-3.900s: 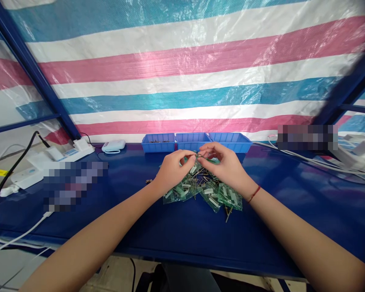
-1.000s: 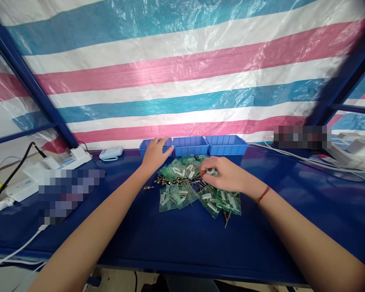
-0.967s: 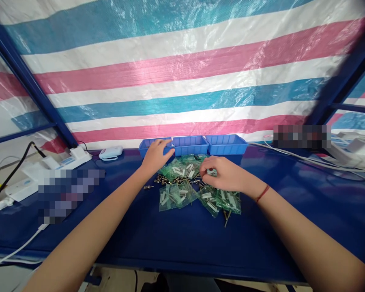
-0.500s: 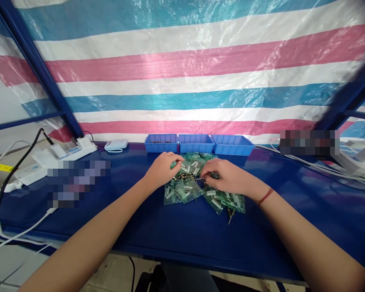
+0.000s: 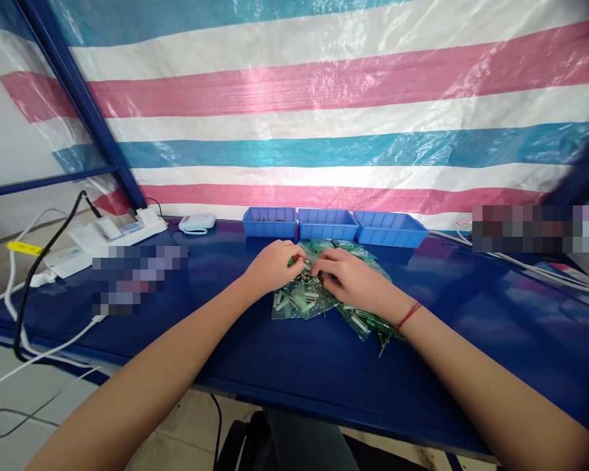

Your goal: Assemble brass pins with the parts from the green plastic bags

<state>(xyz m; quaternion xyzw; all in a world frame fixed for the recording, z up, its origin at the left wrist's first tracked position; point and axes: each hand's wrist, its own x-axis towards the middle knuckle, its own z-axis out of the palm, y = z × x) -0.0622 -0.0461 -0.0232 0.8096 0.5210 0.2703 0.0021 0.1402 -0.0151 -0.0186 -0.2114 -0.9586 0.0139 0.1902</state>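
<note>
Small clear, green-tinted plastic bags [image 5: 302, 302] with pale strips inside lie in a pile on the blue table [image 5: 255, 366]. Loose metal pieces [image 5: 304, 277] show between the bags, too small to name. At the pile's left side, my left hand [image 5: 276, 267] is closed, thumb against curled fingers; what they hold is hidden. Over the middle of the pile, my right hand [image 5: 353, 280] has its fingers bent down and together among the metal pieces, its fingertips close to my left hand. Whatever it pinches cannot be made out. A thin metal pin [image 5: 383, 345] pokes out at the near right.
Three blue bins stand behind the pile; the left bin [image 5: 269, 224] contains small brownish pieces, beside the middle bin [image 5: 327, 226] and right bin [image 5: 391, 229]. A white power strip [image 5: 112, 245] with cables and a pale blue device [image 5: 197, 224] are at left. Cables [image 5: 525, 265] run along the right.
My right hand has moved left across the pile, closer to my left hand. My left hand stays by the pile's left side. The whole view has shifted slightly.
</note>
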